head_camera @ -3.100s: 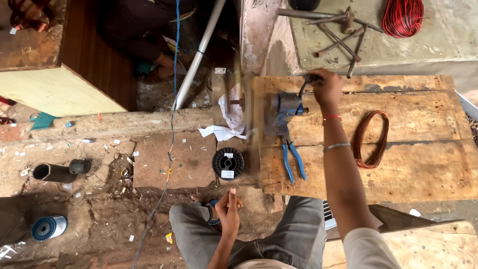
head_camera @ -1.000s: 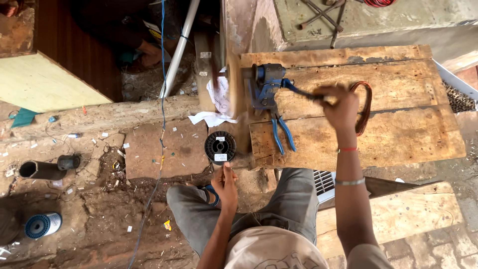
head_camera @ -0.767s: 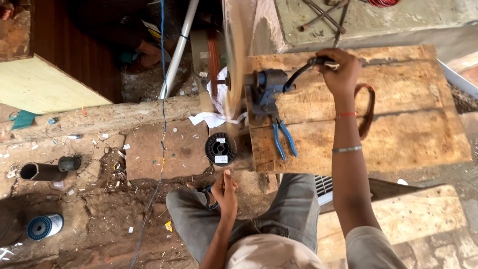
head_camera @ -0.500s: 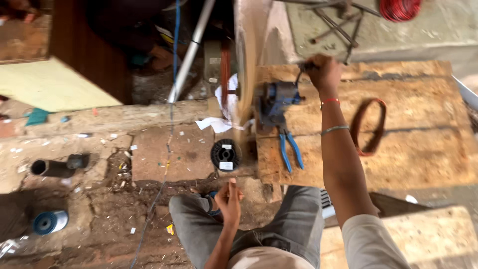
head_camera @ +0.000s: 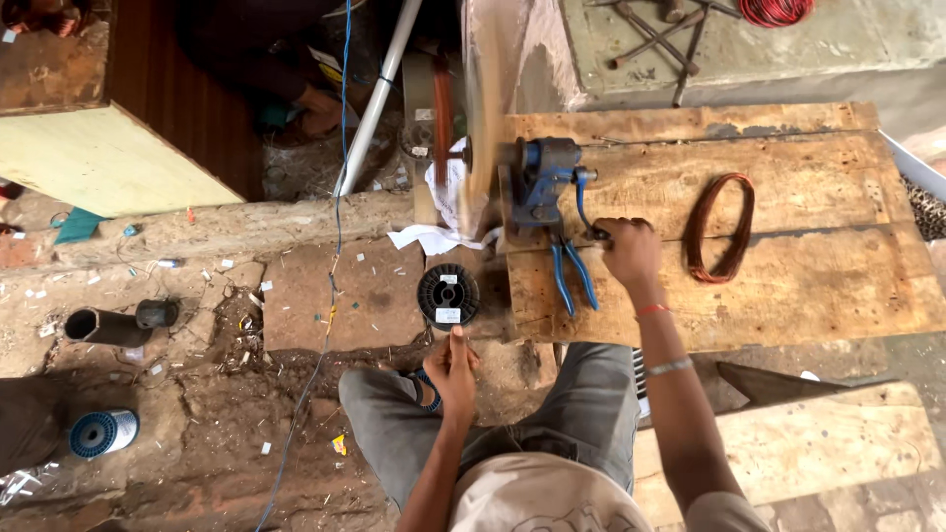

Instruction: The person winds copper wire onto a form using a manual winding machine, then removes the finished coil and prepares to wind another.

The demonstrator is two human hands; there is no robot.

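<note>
Where wood lies rough, blue metal winder.

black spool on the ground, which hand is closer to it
Left. The left hand sits just below the black spool; the right hand grips the blue winder's crank on the bench.

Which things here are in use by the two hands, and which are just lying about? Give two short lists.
In use:
right hand on the crank handle of the blue winder
left hand just below the black spool

Lying about:
blue-handled pliers
copper wire coil
blue spool
dark pipe
red wire coil
</note>
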